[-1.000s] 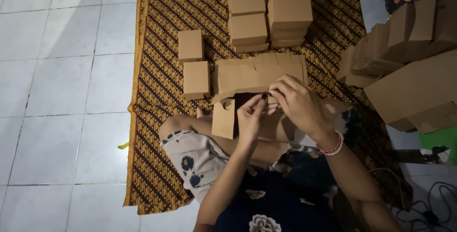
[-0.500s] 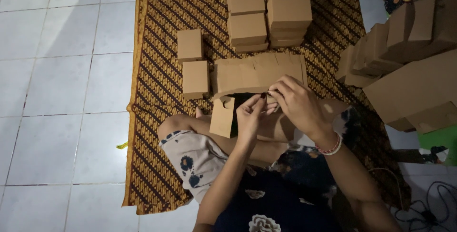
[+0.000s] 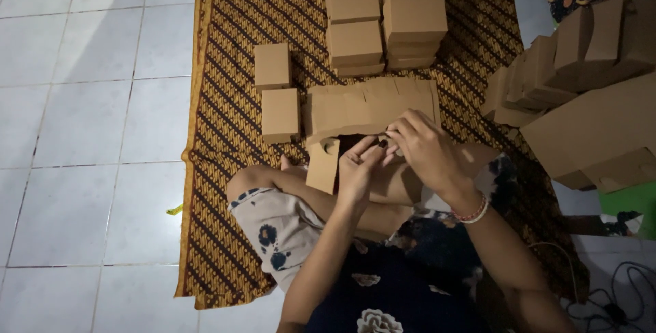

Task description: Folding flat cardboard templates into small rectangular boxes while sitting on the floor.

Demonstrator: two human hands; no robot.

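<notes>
Near the middle of the frame, just above the person's bent knees, both hands meet on a flat, unfolded cardboard box blank (image 3: 369, 107). It is plain brown, wide and low, with a row of flaps along its upper edge and a narrow flap (image 3: 322, 165) hanging down at its lower left, a small curved notch cut near that flap's top. The left hand (image 3: 359, 169) comes up from below, its fingers (image 3: 365, 150) pressed close and pinching the blank's lower edge. The right hand (image 3: 427, 148) sits just beside it, to the right, with fingers curled over the same edge and tips touching the card; a beaded bracelet (image 3: 473, 211) circles its wrist.

Left of the blank, two small finished brown boxes (image 3: 277, 90) lie one above the other on a brown and gold patterned cloth (image 3: 219, 189) spread over the white tiled floor (image 3: 82, 100). Toward the top centre, more closed boxes (image 3: 386, 22) of the same plain card stand in two neat stacks side by side, the right stack taller. Along the right edge of the frame, a loose heap of folded cardboard pieces (image 3: 581, 80) leans at various angles, with a larger brown carton (image 3: 601, 135) below them. None of the boxes shows a label or print that can be made out. Lower right, dark cables (image 3: 615, 299) lie on the floor.
</notes>
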